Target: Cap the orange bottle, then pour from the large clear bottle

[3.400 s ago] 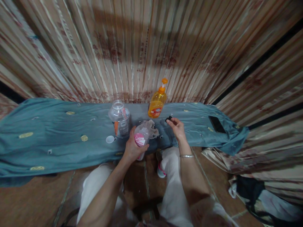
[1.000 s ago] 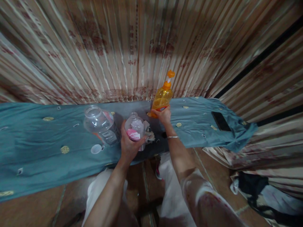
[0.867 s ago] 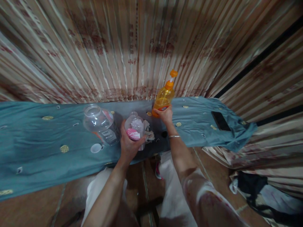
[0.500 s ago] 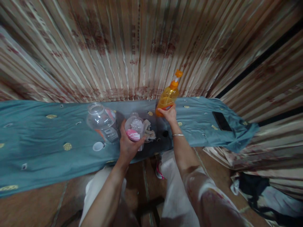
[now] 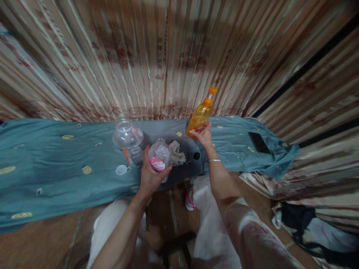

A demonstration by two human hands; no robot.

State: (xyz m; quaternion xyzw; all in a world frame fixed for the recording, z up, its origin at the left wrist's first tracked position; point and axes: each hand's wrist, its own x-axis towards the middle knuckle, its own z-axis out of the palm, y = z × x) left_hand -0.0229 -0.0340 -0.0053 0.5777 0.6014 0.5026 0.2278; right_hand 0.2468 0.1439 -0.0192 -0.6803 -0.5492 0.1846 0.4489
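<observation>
My left hand (image 5: 150, 175) is closed round a small clear bottle with a pink label (image 5: 158, 158), held upright with its mouth uncapped, at the near edge of a surface draped in blue-green cloth (image 5: 56, 164). My right hand (image 5: 204, 135) grips the base of an orange pump bottle (image 5: 200, 116), which leans to the right. A small black cap (image 5: 196, 155) lies on the cloth below that hand. A crumpled beige rag (image 5: 176, 154) sits just right of the small bottle.
A large clear jar (image 5: 129, 141) stands uncapped left of the small bottle, with a white lid (image 5: 121, 169) on the cloth beside it. A black phone (image 5: 258, 142) lies at the right end. Striped curtains (image 5: 168, 56) hang behind. Dark bundles (image 5: 303, 228) lie on the floor at right.
My right hand left the small black cap on the cloth, reached back and took the orange pump bottle, which now tilts rightward. The left hand kept hold of the small bottle.
</observation>
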